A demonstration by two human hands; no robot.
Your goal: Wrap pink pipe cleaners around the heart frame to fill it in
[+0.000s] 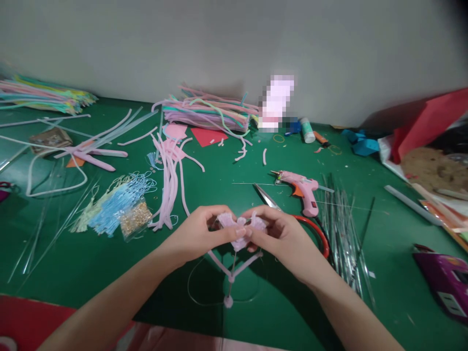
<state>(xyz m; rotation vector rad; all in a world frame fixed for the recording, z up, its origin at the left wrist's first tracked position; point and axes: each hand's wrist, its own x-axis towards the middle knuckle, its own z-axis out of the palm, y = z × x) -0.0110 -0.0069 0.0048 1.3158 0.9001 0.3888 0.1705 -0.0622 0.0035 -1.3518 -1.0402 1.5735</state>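
Observation:
Between my hands is a pale pink fuzzy pipe-cleaner piece, pinched from both sides. My left hand closes on its left part, thumb in front. The right hand grips the right part, its thumb close to the left one. Below the hands hangs a V of pink pipe cleaner on a thin stem, with a small pink pompom-like end. A thin clear loop curves around it. Scissors with red handles lie just beyond my right hand, partly covered by it.
Past the scissors lies a pink glue gun, with metallic strips to its right. Pink pipe cleaners, blue tassels and a bag of gold beads lie left. A pipe-cleaner bundle rests against the wall; a purple object sits right.

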